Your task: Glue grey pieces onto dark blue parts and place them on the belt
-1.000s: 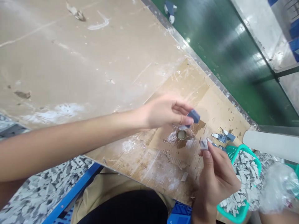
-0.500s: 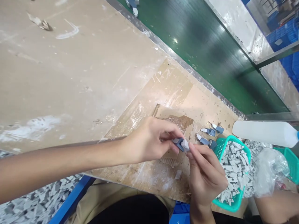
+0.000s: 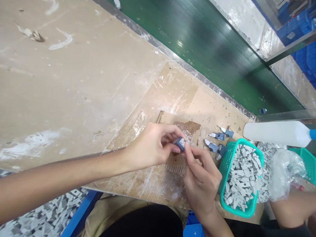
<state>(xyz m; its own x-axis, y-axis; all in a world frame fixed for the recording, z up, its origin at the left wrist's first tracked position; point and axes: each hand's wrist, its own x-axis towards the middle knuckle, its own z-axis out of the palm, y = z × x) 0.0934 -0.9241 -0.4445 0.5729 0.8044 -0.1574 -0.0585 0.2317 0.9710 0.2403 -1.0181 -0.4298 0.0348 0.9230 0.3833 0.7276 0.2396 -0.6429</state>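
The blue-grey piece (image 3: 178,144), a pale piece (image 3: 182,142) against it, is held above the desk (image 3: 86,82), left of the turquoise basket (image 3: 223,171). The hands are together: the left hand (image 3: 158,142) pinches the blue-grey piece, the right hand (image 3: 202,174) the pale one. Blue-grey parts (image 3: 212,145) lie just beside the basket; a white bottle (image 3: 274,132) lies beyond it.

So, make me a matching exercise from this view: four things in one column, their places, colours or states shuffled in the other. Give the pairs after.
1. left hand
2. bottle
3. plastic bag
4. front teal basket

A. clear and crumpled
B. holding many pale grey pieces
C. pinching a dark block
D. white, with a blue cap

Pairs: 1-C, 2-D, 3-A, 4-B
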